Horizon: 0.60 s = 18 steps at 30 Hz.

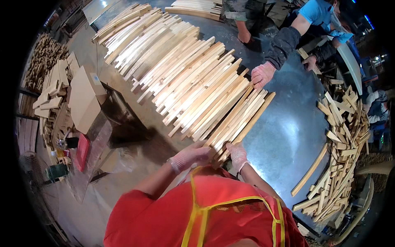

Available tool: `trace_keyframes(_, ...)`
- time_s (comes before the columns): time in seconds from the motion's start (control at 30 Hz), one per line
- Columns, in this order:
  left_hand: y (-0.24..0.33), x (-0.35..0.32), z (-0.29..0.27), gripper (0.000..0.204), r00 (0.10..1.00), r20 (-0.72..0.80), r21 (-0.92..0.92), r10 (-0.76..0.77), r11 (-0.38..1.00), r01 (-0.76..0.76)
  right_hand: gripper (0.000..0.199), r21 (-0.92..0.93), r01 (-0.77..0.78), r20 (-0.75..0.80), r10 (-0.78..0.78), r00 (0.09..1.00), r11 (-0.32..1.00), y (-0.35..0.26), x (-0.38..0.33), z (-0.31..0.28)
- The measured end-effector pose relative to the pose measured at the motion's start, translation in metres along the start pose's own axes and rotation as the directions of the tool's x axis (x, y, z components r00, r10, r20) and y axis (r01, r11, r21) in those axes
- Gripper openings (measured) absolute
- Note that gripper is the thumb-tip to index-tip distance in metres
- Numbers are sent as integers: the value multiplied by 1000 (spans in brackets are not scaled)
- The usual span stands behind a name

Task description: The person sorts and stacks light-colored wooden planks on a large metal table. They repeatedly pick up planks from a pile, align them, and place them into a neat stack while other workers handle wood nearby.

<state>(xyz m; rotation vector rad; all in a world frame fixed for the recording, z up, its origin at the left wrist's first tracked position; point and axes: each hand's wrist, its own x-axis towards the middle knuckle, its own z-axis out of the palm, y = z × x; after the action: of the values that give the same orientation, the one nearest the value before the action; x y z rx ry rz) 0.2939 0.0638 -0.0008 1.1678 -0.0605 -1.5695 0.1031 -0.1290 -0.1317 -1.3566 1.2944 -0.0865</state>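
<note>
Slats (236, 123): the nearest bundle of a long fanned row lies on the grey metal table (284, 123), its near ends at my edge of the table.

My left hand (192, 156), gloved, lies against the left side of those near ends, fingers curled onto them. My right hand (238, 154), also gloved, presses the same ends from the right, fingers bent over the wood. Both forearms come up from below, elbows bent, over my red apron (205, 214).

At the far end of the bundle a co-worker's gloved hand (261, 75) rests on the slat tips, dark sleeve behind it.

The row (173, 61) runs away up and left across the table, slats overlapping. A loose heap of offcuts (341, 156) sits at the right edge. Left of the table: a cardboard box (84, 99), more stacked wood pieces (51, 94), concrete floor (82, 197).
</note>
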Motion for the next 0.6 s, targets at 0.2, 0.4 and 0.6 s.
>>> trace_keyframes(0.2, 31, -10, 17, 48, 985, -172, 393, -15, 916, 82, 38, 713, -32, -13, 59, 998, 701, -38, -47, -15)
trace_keyframes(0.4, -11, -67, 17, 45, 988, -127, 212, 92, 975, -63, 46, 746, 98, -138, 9, 990, 659, -26, -87, -60)
trace_keyframes(0.6, -109, -41, -31, 51, 970, -145, 166, 198, 971, -173, 51, 727, 220, -201, -106, 974, 650, -17, -95, -84)
